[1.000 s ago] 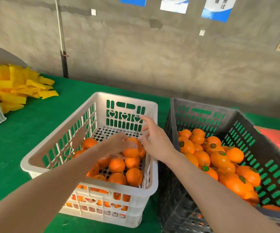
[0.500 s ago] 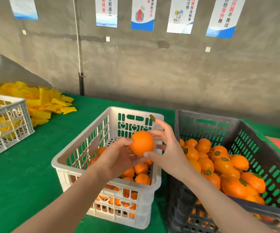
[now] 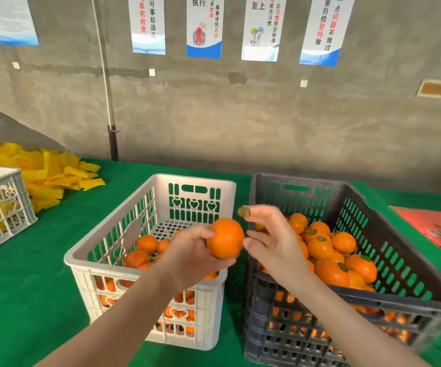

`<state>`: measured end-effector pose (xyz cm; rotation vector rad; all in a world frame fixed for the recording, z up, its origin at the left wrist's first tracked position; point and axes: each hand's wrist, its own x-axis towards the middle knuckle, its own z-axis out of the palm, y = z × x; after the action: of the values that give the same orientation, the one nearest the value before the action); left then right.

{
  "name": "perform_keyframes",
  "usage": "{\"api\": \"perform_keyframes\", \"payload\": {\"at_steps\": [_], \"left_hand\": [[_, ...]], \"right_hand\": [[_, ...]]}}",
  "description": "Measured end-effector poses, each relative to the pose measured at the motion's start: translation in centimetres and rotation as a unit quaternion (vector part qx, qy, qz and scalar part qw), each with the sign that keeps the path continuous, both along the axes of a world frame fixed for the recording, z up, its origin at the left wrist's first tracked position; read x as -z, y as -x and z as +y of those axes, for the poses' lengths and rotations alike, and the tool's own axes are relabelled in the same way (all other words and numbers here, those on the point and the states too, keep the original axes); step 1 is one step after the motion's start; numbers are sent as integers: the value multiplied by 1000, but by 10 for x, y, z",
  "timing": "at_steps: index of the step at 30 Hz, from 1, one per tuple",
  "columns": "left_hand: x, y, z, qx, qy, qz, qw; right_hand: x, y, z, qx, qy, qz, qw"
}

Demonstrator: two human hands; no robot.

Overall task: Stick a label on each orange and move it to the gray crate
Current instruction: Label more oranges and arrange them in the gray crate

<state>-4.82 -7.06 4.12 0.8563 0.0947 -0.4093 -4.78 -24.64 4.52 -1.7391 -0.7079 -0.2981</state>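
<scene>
My left hand (image 3: 190, 254) grips a bare orange (image 3: 225, 238) above the right rim of the white crate (image 3: 102, 238), which holds several unlabelled oranges (image 3: 146, 243). My right hand (image 3: 273, 241) hovers just right of that orange with a small round label (image 3: 243, 211) stuck on a raised fingertip. The gray crate (image 3: 388, 231) at right holds several oranges (image 3: 333, 260) carrying dark round labels.
A green cloth (image 3: 28, 287) covers the table. A second pale crate (image 3: 5, 207) stands at the left edge beside a heap of yellow foam nets (image 3: 55, 173). A red box (image 3: 436, 231) lies at far right. A concrete wall with posters rises behind.
My left hand lifted an orange out of the white crate and holds it above the rim. My right hand drew back slightly with the label on its fingertip. The camera tilted up.
</scene>
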Motion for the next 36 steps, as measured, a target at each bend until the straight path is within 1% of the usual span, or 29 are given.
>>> {"api": "perform_keyframes", "payload": {"at_steps": [2,4,7,13,18,20,22,23,25,26,28,30,31,32,33,34,35,36], "left_hand": [[1,4,-6,-8,31,-7,999],[0,8,-13,-11,27,-22,999],[-1,13,-23,-29,12,-33,999],[0,18,-27,-13,17,-71,997],[5,15,-26,-28,23,-71,997],[8,14,-26,-21,32,-75,996],[9,13,-26,-10,38,-87,995],[10,13,-26,-6,41,-93,995],[14,12,-26,-16,36,-87,995],[16,10,-26,-22,37,-80,996],[17,8,-28,-17,28,-82,996],[16,5,-34,-6,2,-101,995],[15,3,-40,-9,-19,-99,995],[17,-2,-46,-16,-70,-97,993],[17,-7,-54,-46,-163,-112,979],[17,-13,-63,-77,-244,-139,957],[17,-19,-72,-101,-305,-178,930],[18,-22,-82,-121,-365,-223,896]], "right_hand": [[1,3,-2,10,-42,71,997],[5,4,-3,28,-24,97,995],[8,5,-3,43,20,68,997],[7,5,-4,60,54,18,997],[9,4,-2,99,93,-64,989],[11,3,0,117,109,-105,981],[15,3,2,133,119,-123,976],[17,2,2,138,118,-114,977],[19,1,1,138,103,-57,983],[20,0,-1,130,97,-27,986],[23,-1,-3,95,106,2,990],[27,-2,-5,54,131,0,990],[26,-4,-7,49,140,-7,989],[24,-7,-10,55,141,-15,988],[20,-12,-14,71,133,-19,988],[15,-18,-20,90,116,-18,989],[8,-27,-27,113,93,-12,989],[2,-39,-34,142,68,-1,988]]}}
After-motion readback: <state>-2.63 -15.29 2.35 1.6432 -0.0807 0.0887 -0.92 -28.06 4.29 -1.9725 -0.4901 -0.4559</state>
